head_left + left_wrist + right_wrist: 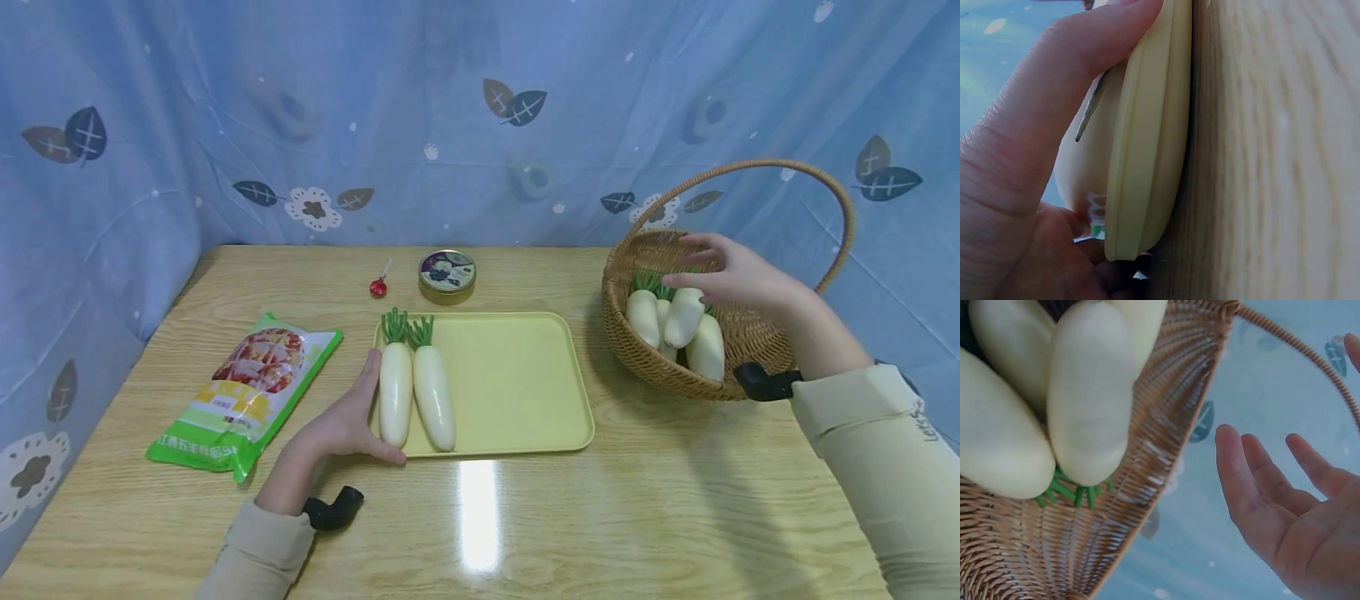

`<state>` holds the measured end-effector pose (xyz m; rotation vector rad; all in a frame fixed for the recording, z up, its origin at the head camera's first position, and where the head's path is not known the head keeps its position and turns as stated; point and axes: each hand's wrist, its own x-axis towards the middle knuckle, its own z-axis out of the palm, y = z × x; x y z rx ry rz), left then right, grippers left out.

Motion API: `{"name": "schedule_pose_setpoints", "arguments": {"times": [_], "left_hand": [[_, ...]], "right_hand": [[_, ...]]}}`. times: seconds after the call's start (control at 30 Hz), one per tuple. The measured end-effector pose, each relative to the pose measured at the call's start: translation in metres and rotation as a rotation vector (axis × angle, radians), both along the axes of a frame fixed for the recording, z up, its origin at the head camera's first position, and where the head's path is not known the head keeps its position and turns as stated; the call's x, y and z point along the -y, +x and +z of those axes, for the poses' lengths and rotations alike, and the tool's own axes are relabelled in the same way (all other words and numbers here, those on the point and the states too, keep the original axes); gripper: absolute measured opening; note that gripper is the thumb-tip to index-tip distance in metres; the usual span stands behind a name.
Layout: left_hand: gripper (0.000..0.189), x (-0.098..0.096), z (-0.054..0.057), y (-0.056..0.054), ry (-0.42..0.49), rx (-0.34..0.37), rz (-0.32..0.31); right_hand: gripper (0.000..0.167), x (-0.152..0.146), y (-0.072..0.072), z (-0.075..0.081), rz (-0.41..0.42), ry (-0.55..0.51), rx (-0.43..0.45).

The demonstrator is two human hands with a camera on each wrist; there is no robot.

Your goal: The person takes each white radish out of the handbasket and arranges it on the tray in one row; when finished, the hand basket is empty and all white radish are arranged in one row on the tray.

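Presently the right hand [738,275] hangs over the basket [652,371] toward the far right corner of the table [600,517], its fingers spread, apart from the radishes [684,318] heaped inside. The left hand [345,427] holds the tray [517,383] at its near left corner, thumb on the near rim, fingers along the left side. Two more radishes [395,392] lie on the tray, green tops [394,325] toward the table's far edge. Each radish looks firm and smooth, so it should keep its shape but may slip a little (glossy as they are, they could be light models). The thick middle seems the best hold; the thin tops might bend or snap.
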<state>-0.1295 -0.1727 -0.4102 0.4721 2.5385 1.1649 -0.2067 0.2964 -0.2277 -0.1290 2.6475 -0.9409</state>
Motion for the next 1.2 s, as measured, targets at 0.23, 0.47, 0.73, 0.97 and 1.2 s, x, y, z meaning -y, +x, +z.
{"name": "schedule_pose_setpoints", "arguments": {"times": [0.23,0.47,0.73,0.97,1.2], "left_hand": [[0.148,-0.001,0.001,0.001,0.004,0.004,0.002],[0.148,0.002,0.002,0.000,0.011,0.009,0.006],[0.148,0.000,0.000,-0.001,-0.001,-0.007,-0.008],[0.149,0.001,0.000,-0.001,-0.001,-0.006,-0.006],[0.150,0.002,-0.002,-0.001,-0.001,-0.010,-0.005]], "right_hand": [[0.095,-0.010,-0.013,-0.006,-0.025,-0.006,0.051],[0.097,-0.020,-0.023,-0.013,-0.059,-0.029,0.098],[0.101,-0.028,-0.032,-0.023,-0.106,0.013,0.129],[0.097,-0.031,-0.036,-0.030,-0.110,0.057,0.179],[0.092,-0.033,-0.039,-0.035,-0.099,0.057,0.235]]}}
